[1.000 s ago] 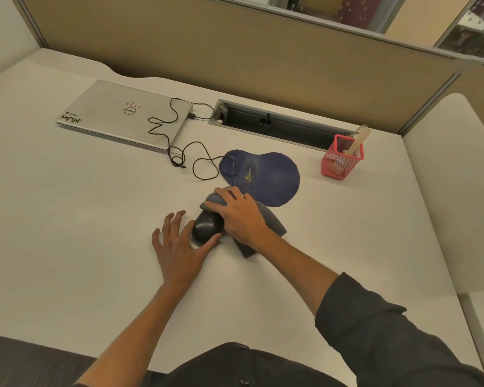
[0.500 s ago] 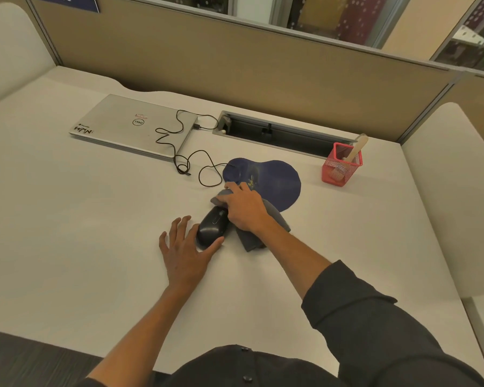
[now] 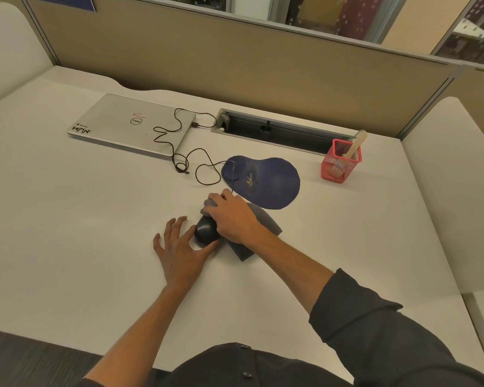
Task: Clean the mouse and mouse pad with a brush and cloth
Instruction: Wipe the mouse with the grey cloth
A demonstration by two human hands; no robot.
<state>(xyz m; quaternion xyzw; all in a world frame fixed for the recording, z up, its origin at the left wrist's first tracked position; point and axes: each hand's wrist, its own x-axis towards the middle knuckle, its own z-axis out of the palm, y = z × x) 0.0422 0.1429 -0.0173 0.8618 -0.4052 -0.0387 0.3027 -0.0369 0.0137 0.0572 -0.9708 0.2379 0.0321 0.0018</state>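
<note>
A black wired mouse (image 3: 205,230) sits on the white desk just in front of the dark blue mouse pad (image 3: 266,182). My right hand (image 3: 232,216) holds a grey cloth (image 3: 263,219) pressed over the front part of the mouse. My left hand (image 3: 183,248) lies flat on the desk with its fingers spread, its thumb against the near side of the mouse. A brush with a pale wooden handle (image 3: 354,148) stands in a red mesh cup (image 3: 340,164) at the back right.
A shut silver laptop (image 3: 132,124) lies at the back left, with the mouse's black cable (image 3: 179,152) looped from it across the desk. A cable slot (image 3: 277,132) runs along the back below the partition wall.
My right hand with the cloth has slid back and forth over the front of the mouse. The left hand stays beside the mouse. The camera view has shifted slightly.
</note>
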